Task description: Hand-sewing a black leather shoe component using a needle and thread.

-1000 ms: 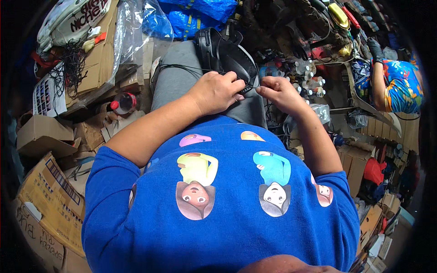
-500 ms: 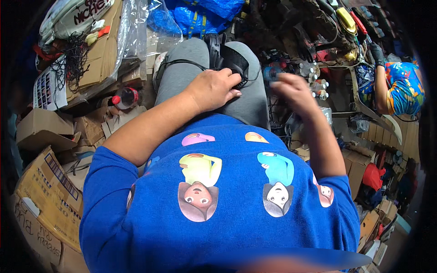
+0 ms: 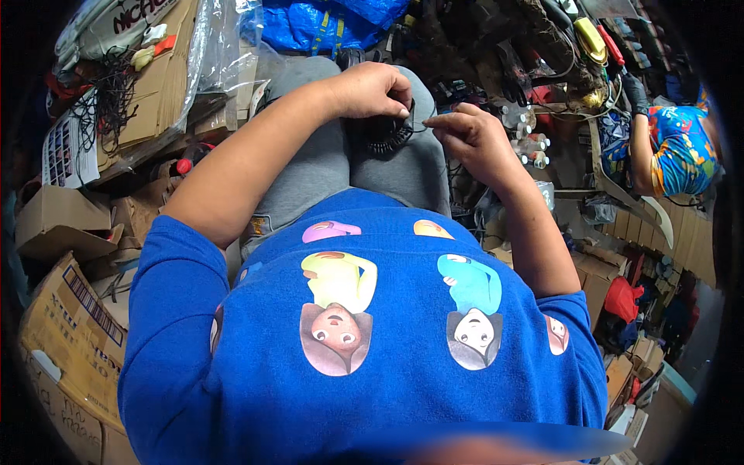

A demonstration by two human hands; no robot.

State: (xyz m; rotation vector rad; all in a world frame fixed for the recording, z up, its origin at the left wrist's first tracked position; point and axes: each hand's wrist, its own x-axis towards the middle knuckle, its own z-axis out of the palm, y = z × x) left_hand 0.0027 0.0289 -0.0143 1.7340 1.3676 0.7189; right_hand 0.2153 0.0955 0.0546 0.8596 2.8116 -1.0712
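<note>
Looking down from the head view, the person is seen seated, with grey trousers (image 3: 325, 167) and a blue printed sweatshirt (image 3: 387, 356) filling the lower frame.

Left hand (image 3: 370, 89): fingers curled closed over a black coiled cord (image 3: 385, 136), which lies bunched on the lap between the thighs. The fingertips press on the top of the coil; a grip around it is seen, though how much of the cord is enclosed cannot be told.

Right hand (image 3: 471, 138): held just beside the coil, to its right. Thumb and forefinger are pinched together, the other fingers loosely bent. A thin dark strand seems to run from the pinch toward the coil, but it is too fine to confirm.

Surroundings noted:
- Flattened cardboard boxes (image 3: 66, 325) stacked at the person's left.
- Clear plastic sheeting (image 3: 213, 54) over cardboard at upper left.
- Blue bag (image 3: 325, 23) beyond the knees.
- Small clear bottles (image 3: 527, 136) clustered near the right hand, well apart from the coil.
- A second person in a multicoloured shirt (image 3: 682, 147) at far right, one gloved hand (image 3: 637, 89) raised.
</note>
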